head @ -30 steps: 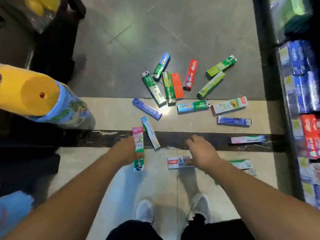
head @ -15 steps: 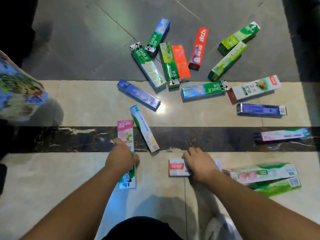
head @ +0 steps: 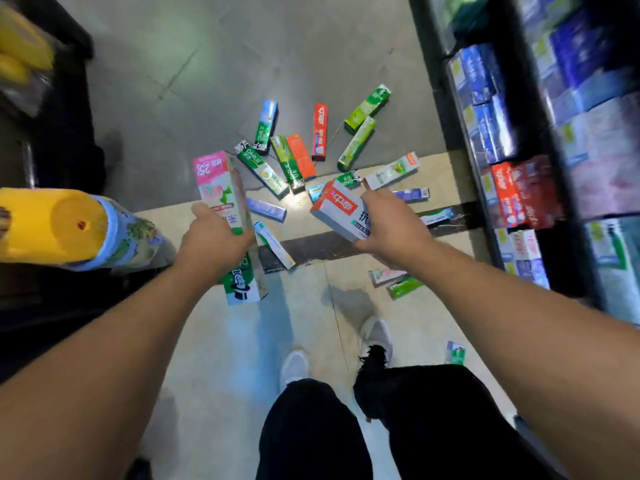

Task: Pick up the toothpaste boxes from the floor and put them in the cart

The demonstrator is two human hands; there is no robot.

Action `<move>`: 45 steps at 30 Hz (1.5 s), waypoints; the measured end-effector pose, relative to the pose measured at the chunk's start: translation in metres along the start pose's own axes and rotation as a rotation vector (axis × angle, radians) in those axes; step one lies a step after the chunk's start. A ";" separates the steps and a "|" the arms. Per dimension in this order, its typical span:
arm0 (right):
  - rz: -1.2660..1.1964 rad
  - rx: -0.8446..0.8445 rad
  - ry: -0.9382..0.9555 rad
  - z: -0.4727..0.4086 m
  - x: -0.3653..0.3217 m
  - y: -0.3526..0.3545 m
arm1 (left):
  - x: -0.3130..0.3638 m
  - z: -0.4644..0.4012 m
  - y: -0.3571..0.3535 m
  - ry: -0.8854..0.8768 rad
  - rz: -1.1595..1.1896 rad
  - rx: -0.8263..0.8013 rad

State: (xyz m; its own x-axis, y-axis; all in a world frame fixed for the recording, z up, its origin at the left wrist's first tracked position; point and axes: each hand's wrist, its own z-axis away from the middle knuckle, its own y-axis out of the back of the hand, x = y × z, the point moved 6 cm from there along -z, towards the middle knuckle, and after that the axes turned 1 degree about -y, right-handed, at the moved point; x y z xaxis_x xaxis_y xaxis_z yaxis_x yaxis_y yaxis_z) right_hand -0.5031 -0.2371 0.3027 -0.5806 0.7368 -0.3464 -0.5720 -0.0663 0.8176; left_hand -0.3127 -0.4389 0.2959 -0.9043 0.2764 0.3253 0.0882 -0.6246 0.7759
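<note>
Lifting off the floor now: left hand (head: pixel 211 242) grips pink-green box (head: pixel 225 216), right hand (head: pixel 391 226) clamps red-white box (head: pixel 341 209)

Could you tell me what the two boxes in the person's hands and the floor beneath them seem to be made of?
Pink-and-green box and red-and-white box: apparently printed glossy cardboard, with crisp folded edges. Floor: likely polished stone or tile, given its seams and glare.

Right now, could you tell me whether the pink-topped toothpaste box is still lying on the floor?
No, it is off the floor. The left hand grips the pink-topped box around its middle, well above the tiles.
</note>
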 end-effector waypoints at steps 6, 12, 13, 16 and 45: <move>-0.135 0.254 -0.036 0.139 -0.070 0.223 | 0.148 0.125 0.184 -0.346 -0.016 -0.026; -0.168 0.455 -0.161 0.274 -0.081 0.350 | 0.263 0.240 0.288 -0.680 -0.112 0.015; -0.172 0.489 -0.185 0.296 -0.078 0.362 | 0.279 0.261 0.294 -0.736 -0.135 0.013; -0.256 0.604 -0.288 0.367 -0.062 0.382 | 0.317 0.324 0.291 -0.882 -0.160 -0.033; -0.632 1.258 -1.694 1.285 0.015 0.028 | 0.185 1.194 -0.141 -2.091 -0.690 -0.810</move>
State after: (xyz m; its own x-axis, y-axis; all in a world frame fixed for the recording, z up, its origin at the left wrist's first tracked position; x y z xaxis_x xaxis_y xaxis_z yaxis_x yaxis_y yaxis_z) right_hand 0.2164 0.6365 0.9112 0.7823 0.2509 -0.5701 0.5413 0.1791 0.8216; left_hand 0.0064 0.5720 0.8918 0.8152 0.2584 0.5184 -0.5224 -0.0585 0.8507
